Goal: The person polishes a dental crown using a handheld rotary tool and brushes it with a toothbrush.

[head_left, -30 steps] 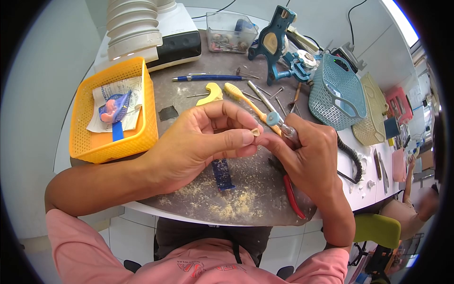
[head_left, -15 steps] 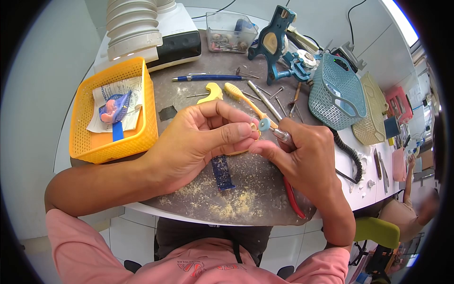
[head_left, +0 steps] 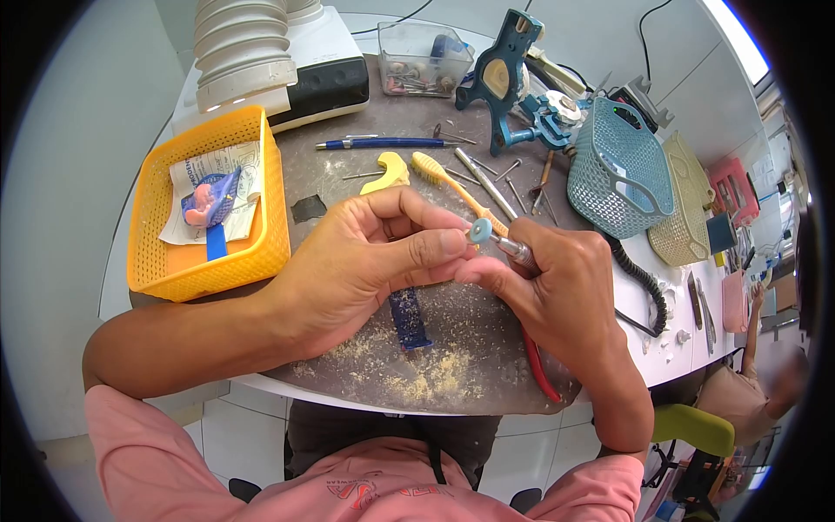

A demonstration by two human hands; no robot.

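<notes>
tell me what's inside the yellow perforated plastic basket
Printed white paper bearing a curved pink piece against blue material, plus a flat blue strip. What lies under the paper is covered.

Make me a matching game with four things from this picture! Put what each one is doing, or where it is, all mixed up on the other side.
Things:
1. right hand
2. yellow basket
3. red handle
4. blue pen-like tool

Places and states:
A. lies to the right of the yellowish powder
B. lies beyond the left hand, farther from the person
C. grips a metal tool with a pale blue disc at its tip
D. has paper and a pink piece inside

Right pairs: 1-C, 2-D, 3-A, 4-B
</notes>
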